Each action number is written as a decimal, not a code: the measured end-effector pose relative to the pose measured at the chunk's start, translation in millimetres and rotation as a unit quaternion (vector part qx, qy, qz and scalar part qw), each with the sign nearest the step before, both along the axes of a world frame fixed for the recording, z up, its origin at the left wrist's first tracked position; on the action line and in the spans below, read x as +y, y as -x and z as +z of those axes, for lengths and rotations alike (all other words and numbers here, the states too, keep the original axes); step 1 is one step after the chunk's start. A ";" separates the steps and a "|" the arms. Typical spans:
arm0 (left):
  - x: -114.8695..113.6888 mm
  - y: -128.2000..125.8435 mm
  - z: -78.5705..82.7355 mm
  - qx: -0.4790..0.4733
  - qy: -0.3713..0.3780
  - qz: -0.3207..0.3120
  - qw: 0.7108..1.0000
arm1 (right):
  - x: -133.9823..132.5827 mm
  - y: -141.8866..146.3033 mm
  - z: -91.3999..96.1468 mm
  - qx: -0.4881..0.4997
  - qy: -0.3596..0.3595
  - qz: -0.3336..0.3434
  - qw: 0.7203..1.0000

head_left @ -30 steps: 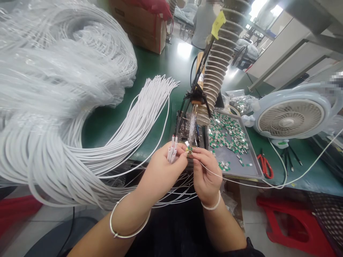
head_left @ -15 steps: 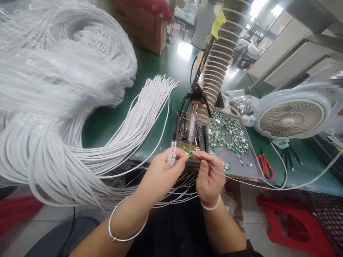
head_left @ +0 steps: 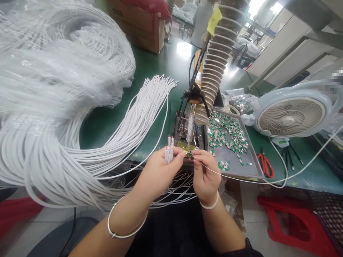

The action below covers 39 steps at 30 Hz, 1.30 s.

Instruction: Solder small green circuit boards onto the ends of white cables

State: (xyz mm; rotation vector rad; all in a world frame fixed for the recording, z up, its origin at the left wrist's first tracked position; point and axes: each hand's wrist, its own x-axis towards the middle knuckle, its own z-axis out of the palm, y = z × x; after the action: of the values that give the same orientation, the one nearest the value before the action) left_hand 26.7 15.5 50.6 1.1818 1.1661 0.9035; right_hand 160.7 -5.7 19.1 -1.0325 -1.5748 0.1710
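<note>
My left hand (head_left: 158, 173) is closed around several white cables (head_left: 168, 154), their reddish-tipped ends standing up between the fingers. At its fingertips is a small green-and-yellow piece, mostly hidden, right under the tip of an upright soldering iron (head_left: 190, 125). Contact between tip and piece is too small to tell. My right hand (head_left: 206, 175) pinches a thin solder wire (head_left: 211, 170) close to that spot; the wire trails off to the right. Beneath the iron, a dark stand (head_left: 182, 126) is speckled with solder bits.
A large bundle of white cables (head_left: 136, 117) covers the left. To the right are a metal tray (head_left: 233, 168) of small green circuit boards, red-handled cutters (head_left: 266, 166) and a fan (head_left: 292, 117). A ribbed hose (head_left: 217, 67) hangs behind the iron. A red stool (head_left: 270, 228) stands below.
Both hands have shifted slightly left, and the cables in my left hand moved with them. The green piece at the fingertips shows less now. The solder wire is still pinched in my right hand.
</note>
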 end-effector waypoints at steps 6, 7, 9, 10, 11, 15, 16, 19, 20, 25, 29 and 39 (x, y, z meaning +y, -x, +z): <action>2.2 1.2 -2.2 -0.008 0.001 0.010 1.000 | 1.6 1.7 1.7 -0.007 0.001 -0.002 1.000; 2.4 1.5 -1.9 -0.008 -0.001 0.010 1.000 | 1.9 1.9 2.0 -0.007 0.000 -0.001 1.000; 2.6 1.7 -1.4 -0.006 -0.003 0.010 1.000 | 2.4 2.4 2.7 -0.006 -0.001 0.000 1.000; 2.8 1.7 -1.3 -0.007 -0.004 0.010 1.000 | 2.6 2.6 3.0 -0.006 -0.001 0.000 1.000; 3.1 1.6 -1.3 -0.008 -0.003 0.010 1.000 | 2.7 2.9 3.3 -0.008 -0.001 -0.002 1.000; 3.6 1.3 -1.8 -0.015 0.008 0.016 1.000 | 2.9 4.0 4.5 -0.017 -0.002 -0.012 1.000; 3.5 1.4 -1.8 -0.018 0.010 0.018 1.000 | 2.9 4.2 4.8 -0.019 -0.004 -0.014 1.000; 2.9 2.1 -1.0 -0.029 0.007 0.016 0.999 | 3.0 4.8 5.3 -0.017 -0.009 -0.016 1.000; 2.7 2.3 -0.4 -0.032 0.005 0.016 0.999 | 3.1 4.9 5.4 -0.015 -0.010 -0.015 1.000; 1.3 2.5 4.2 -0.021 -0.004 0.017 1.000 | 3.4 5.1 5.0 -0.006 -0.016 -0.006 1.000; -0.8 1.7 6.7 -0.003 -0.011 0.015 1.000 | 2.1 4.6 4.5 -0.009 -0.015 -0.010 1.000; -3.1 0.1 -1.9 -0.013 -0.025 -0.007 1.000 | -4.7 2.5 2.3 -0.033 0.014 -0.025 0.999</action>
State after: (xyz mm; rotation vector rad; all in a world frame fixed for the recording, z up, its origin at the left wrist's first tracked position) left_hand 26.6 12.4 48.7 1.2142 1.1186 0.9394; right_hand 158.2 -10.3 21.4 -1.1069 -1.6081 0.1266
